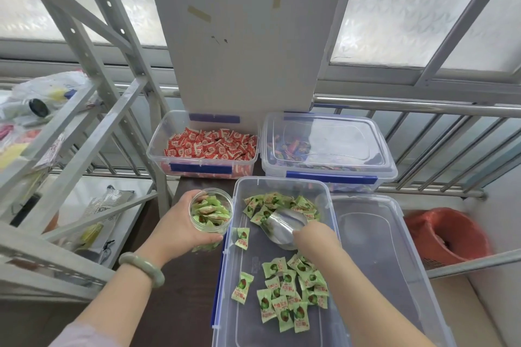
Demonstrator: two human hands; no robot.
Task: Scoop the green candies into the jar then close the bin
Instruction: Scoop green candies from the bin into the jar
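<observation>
A clear open bin (282,186) lies in front of me with green candies (293,287) in two loose heaps, one near and one far. My right hand (315,236) grips the handle of a metal scoop (283,224) inside the bin; its mouth points into the far heap. My left hand (180,227) holds a small clear jar (211,210) just left of the bin, upright, nearly full of green candies. The bin's clear lid (375,234) lies to the right of the bin.
Behind stand an open bin of red candies (210,145) and a lidded bin of mixed candies (327,146). A grey metal shelf frame (84,127) rises at the left. A red basket (448,236) sits at the right, a railing (423,108) behind.
</observation>
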